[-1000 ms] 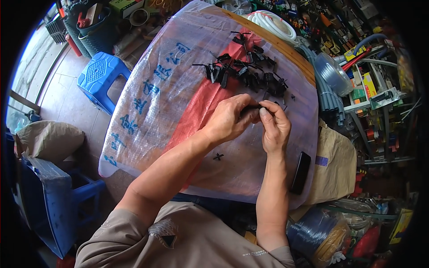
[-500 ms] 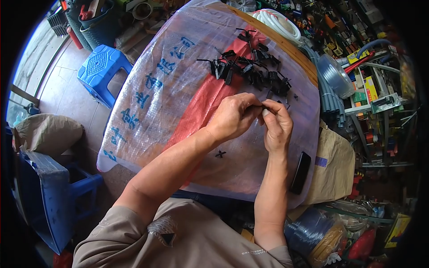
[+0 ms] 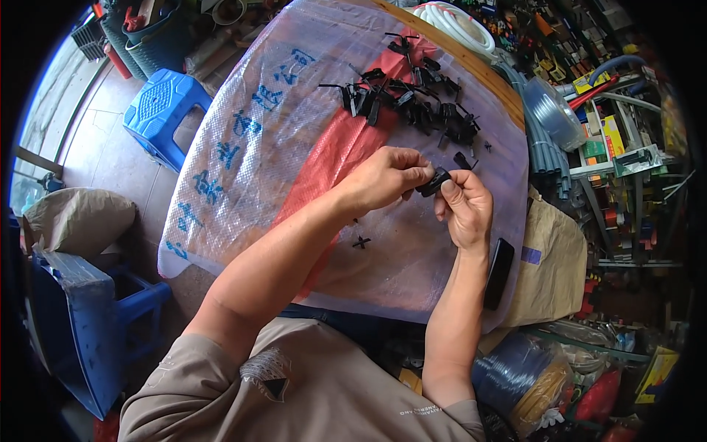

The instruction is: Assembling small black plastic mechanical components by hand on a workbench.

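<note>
Between my two hands is a small black plastic part (image 3: pixel 434 182), gripped from both sides by the fingertips. My left hand (image 3: pixel 384 177) pinches its left end, with the fingers curled. On its right end, the thumb and fingers of my right hand (image 3: pixel 468 210) close. The fingers cover part of its shape. Beyond my hands lies a loose heap of black plastic parts (image 3: pixel 416 110) with thin arms sticking out. One separate black piece (image 3: pixel 462 160) rests just above my right hand. A small black cross-shaped piece (image 3: pixel 361 242) lies nearer me, below my left forearm.
A translucent woven plastic sheet (image 3: pixel 243 177) with a red stripe covers the wooden table (image 3: pixel 471 62). A black phone (image 3: pixel 499 274) lies at its right edge. Left stands a blue stool (image 3: pixel 166 110). Coiled white tubing (image 3: pixel 460 33) and crowded shelves of hardware line the right.
My hands have turned and drawn slightly apart, the right one shifting right and down. The black part, mostly covered by fingers before, now shows between them. The view has shifted slightly.
</note>
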The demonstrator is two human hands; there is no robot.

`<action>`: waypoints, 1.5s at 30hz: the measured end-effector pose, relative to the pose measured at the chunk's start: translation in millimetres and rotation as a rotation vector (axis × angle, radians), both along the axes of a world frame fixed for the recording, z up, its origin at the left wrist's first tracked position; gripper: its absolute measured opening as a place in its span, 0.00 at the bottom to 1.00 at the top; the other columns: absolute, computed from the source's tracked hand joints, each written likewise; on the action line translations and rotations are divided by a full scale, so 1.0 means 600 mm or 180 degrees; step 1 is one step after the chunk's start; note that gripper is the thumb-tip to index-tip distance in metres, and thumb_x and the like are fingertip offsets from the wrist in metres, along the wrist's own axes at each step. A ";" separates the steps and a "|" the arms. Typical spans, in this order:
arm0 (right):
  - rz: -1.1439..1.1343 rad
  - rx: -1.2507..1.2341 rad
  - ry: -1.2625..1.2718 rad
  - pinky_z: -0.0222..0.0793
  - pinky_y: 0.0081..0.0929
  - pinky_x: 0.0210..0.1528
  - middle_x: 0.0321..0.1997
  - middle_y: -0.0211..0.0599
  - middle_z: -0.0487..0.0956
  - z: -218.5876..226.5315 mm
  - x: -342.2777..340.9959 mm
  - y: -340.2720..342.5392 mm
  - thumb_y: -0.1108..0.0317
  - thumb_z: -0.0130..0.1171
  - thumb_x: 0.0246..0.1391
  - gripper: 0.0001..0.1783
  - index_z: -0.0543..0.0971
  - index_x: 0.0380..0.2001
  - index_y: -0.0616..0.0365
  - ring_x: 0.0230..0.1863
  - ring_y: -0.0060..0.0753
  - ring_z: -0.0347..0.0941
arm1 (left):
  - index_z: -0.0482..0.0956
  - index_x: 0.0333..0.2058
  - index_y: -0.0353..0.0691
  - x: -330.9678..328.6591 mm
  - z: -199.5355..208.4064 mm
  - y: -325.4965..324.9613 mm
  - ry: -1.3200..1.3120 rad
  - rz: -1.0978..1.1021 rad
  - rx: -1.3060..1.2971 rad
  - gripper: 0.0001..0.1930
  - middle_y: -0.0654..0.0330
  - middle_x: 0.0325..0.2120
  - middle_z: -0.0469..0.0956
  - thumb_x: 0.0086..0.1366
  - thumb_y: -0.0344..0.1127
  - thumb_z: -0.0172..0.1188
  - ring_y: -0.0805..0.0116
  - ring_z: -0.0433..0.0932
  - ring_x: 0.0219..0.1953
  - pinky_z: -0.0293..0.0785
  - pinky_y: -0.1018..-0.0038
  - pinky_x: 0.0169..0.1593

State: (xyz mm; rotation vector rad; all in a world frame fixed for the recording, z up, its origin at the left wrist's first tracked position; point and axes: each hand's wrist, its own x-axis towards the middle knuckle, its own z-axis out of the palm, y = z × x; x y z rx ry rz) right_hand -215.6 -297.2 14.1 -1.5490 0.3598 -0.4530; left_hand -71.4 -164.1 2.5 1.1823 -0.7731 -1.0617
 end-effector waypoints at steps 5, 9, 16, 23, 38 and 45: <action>0.0074 0.0028 0.0013 0.61 0.14 0.25 0.23 0.30 0.75 -0.002 0.001 0.000 0.64 0.59 0.59 0.11 0.75 0.34 0.61 0.22 0.18 0.67 | 0.76 0.42 0.34 0.001 0.000 0.002 -0.0017 -0.0074 -0.0172 0.12 0.66 0.24 0.73 0.67 0.37 0.55 0.80 0.68 0.25 0.65 0.80 0.29; 0.0122 -0.0005 0.0064 0.62 0.13 0.23 0.23 0.30 0.75 0.002 -0.003 -0.001 0.65 0.58 0.60 0.09 0.75 0.34 0.61 0.21 0.17 0.68 | 0.74 0.48 0.33 -0.002 0.006 0.006 -0.0061 -0.0356 -0.0411 0.16 0.64 0.29 0.75 0.67 0.37 0.55 0.78 0.70 0.29 0.68 0.80 0.33; 0.0216 0.0079 0.0373 0.68 0.15 0.25 0.24 0.31 0.77 0.021 -0.004 0.009 0.69 0.55 0.60 0.07 0.76 0.33 0.62 0.22 0.19 0.72 | 0.72 0.49 0.30 -0.002 -0.010 0.003 -0.0953 -0.0205 -0.0390 0.18 0.60 0.31 0.77 0.62 0.34 0.56 0.74 0.73 0.32 0.71 0.76 0.38; 0.0405 -0.0099 0.0409 0.69 0.16 0.25 0.23 0.32 0.77 0.026 0.028 0.009 0.73 0.54 0.57 0.04 0.75 0.32 0.63 0.21 0.19 0.72 | 0.77 0.39 0.29 0.010 -0.001 0.011 -0.1506 0.0299 -0.0491 0.16 0.48 0.30 0.79 0.56 0.36 0.58 0.59 0.78 0.34 0.73 0.68 0.39; -0.0147 -0.2722 0.0016 0.73 0.26 0.41 0.33 0.40 0.82 0.048 0.320 -0.040 0.63 0.65 0.48 0.15 0.80 0.37 0.63 0.34 0.32 0.78 | 0.72 0.44 0.36 0.123 -0.015 0.058 0.2236 0.1778 -0.1770 0.19 0.54 0.29 0.76 0.62 0.46 0.53 0.64 0.76 0.28 0.74 0.69 0.32; 0.1427 -0.4215 0.1919 0.69 0.40 0.52 0.46 0.49 0.78 -0.001 0.367 -0.016 0.42 0.60 0.44 0.31 0.80 0.47 0.50 0.49 0.50 0.75 | 0.68 0.25 0.43 0.159 -0.048 0.066 0.2810 0.2561 -0.1403 0.11 0.59 0.23 0.74 0.60 0.40 0.59 0.67 0.72 0.25 0.66 0.72 0.26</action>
